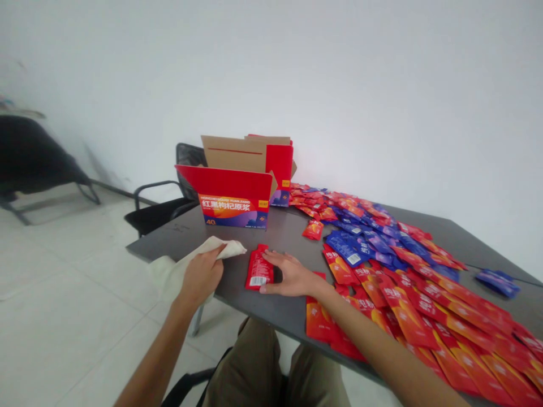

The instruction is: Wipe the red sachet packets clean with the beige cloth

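The left hand [203, 272] holds a cream cloth [167, 276] pinched in its closed fingers, and a part of this cloth hangs over the edge of the table [292, 240]. The right hand [291, 274] has the thumb and the fingers spread wide at the right side of a red pouch [256, 264], which lies flat on the table with its barcode facing up. Behind the pouch and to the left stands an open red carton [233, 213]. On the right, many red and blue pouches [394, 299] lie overlapping.
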Demonstrator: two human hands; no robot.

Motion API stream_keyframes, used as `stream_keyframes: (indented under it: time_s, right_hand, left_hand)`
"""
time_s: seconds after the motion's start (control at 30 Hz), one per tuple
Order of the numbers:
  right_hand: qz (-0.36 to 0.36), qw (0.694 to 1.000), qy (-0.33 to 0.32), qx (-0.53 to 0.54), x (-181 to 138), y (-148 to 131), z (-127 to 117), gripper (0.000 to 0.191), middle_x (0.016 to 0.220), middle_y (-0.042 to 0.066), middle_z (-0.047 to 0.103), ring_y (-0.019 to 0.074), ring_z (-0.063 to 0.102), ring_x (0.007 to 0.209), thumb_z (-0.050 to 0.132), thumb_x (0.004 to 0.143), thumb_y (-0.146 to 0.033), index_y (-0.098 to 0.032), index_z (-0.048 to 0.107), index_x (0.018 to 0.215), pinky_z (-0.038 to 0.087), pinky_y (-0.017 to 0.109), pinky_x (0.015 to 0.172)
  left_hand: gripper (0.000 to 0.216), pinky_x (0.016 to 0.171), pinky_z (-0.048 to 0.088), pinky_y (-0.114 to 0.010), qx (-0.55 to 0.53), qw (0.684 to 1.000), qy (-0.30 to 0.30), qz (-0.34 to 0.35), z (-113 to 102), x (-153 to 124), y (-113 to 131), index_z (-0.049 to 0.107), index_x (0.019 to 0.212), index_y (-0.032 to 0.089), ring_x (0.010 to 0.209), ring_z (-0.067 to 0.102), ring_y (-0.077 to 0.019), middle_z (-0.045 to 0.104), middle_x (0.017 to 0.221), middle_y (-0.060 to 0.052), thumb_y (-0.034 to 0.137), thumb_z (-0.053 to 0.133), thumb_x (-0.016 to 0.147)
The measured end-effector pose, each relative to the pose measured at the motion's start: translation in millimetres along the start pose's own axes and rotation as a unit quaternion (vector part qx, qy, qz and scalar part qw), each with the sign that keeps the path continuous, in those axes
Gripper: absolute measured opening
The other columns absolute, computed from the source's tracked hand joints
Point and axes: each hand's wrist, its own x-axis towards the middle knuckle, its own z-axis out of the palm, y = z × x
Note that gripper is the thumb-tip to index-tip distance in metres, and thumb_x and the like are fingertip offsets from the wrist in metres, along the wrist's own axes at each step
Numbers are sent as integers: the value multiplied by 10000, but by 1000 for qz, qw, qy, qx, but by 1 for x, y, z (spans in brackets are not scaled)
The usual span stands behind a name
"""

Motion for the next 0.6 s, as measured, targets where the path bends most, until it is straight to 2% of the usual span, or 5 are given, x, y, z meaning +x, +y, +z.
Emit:
stream_keyframes:
  time_s: [0.13,0.23,0.33,0.47,0.6]
  right_hand:
    - [-42,990,11,-137,0,-32,8,917,1464,198,398,347,374,1357,664,675,-641,-143,407,1401,213,554,1140]
    - [-23,971,14,-238,-1,-53,17,583,1352,206,521,340,491,1258,503,863,-506,-110,515,1291,443,481,996]
    - [-16,941,23,-337,0,-62,27,394,1231,247,584,347,582,1134,399,924,-306,-75,565,1197,533,440,844]
    - [-33,906,16,-422,3,-62,40,488,1258,345,530,394,597,1120,398,896,-156,-54,399,1374,550,473,788]
    - [18,904,31,-425,8,-63,47,511,1309,374,470,416,594,1125,339,913,-117,-91,328,1424,570,496,704]
  left_hand:
    - [486,864,482,-314,16,1000,-5,-19,1,-1,7,586,1258,233,948,676,-226,713,1080,-71,156,337,848]
    - [481,813,489,-323,20,999,-8,-33,4,-2,11,596,1245,248,903,683,-241,721,1051,-78,159,366,832]
    - [485,793,489,-335,14,1000,-6,-25,6,-3,11,599,1239,251,893,683,-248,720,1055,-78,153,369,824]
    - [470,785,490,-345,7,1000,7,-10,8,-4,10,612,1211,233,896,682,-256,718,1064,-74,144,372,817]
    - [459,789,490,-345,-5,1000,18,-9,9,-5,10,618,1195,220,899,682,-257,711,1092,-67,138,374,815]
